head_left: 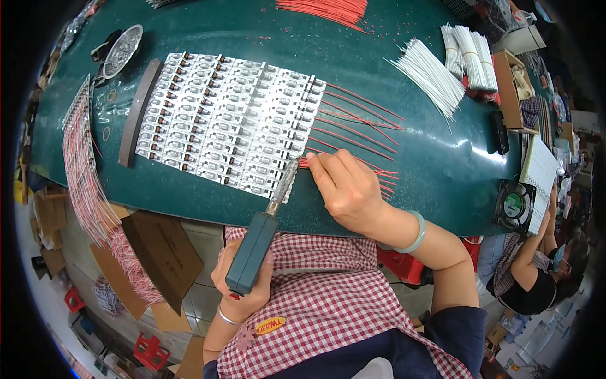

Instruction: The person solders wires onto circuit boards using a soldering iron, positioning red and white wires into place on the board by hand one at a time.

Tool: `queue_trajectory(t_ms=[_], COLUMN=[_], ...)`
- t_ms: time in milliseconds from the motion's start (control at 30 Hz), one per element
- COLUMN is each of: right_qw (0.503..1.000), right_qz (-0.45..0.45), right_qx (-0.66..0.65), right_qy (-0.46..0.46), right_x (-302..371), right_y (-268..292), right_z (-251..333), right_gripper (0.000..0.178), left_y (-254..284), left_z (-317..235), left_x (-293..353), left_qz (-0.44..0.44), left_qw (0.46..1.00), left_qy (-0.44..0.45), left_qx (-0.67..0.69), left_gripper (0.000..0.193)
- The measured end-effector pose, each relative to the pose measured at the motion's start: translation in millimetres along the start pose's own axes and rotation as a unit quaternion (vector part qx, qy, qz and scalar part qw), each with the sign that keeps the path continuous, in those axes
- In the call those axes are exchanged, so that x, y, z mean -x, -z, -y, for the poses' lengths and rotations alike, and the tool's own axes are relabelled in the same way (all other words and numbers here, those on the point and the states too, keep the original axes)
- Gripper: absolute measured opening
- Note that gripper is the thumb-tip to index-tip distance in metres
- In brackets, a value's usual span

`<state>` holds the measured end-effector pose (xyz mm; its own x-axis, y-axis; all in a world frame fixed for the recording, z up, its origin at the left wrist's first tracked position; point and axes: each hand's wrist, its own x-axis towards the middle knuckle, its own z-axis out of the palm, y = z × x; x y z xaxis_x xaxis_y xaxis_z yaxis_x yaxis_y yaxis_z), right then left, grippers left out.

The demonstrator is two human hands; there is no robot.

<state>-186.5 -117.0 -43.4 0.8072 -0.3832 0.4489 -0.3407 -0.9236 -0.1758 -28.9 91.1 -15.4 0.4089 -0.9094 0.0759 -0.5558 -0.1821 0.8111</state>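
A sheet of white modules in rows, each with small metal and glass-like parts, lies on the green table. My left hand is closed around the handle of a green soldering gun. Its metal tip reaches the lower right edge of the sheet. Opposite it, the bent fingers of my right hand pinch a red wire at that same edge. Several more red wires stick out to the right from the sheet's side. Whether the tip touches the wire I cannot tell.
A brown bar borders the sheet's left end. Bundles of white wires and red wires lie farther back. A metal bowl stands at far left. Wired strips hang over the left edge. At right are a fan and another person.
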Motion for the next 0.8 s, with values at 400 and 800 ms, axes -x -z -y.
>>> queue_trajectory(t_ms=[400, 800], right_qw=[1.0, 0.999], right_qz=[-0.004, -0.03], right_qx=[-0.01, -0.035], right_qy=[-0.006, 0.008], right_x=[0.1, 6.1], right_y=[0.3, 1.5], right_z=[-1.5, 6.7], right_gripper=[0.044, 0.041], left_y=[0.9, 2.9], left_z=[13.5, 9.0], left_x=[21.0, 20.1], left_qz=[-0.037, -0.011], left_qw=[0.997, 0.998], left_qy=[0.034, 0.034], left_qx=[0.065, 0.045], left_gripper=[0.028, 0.026])
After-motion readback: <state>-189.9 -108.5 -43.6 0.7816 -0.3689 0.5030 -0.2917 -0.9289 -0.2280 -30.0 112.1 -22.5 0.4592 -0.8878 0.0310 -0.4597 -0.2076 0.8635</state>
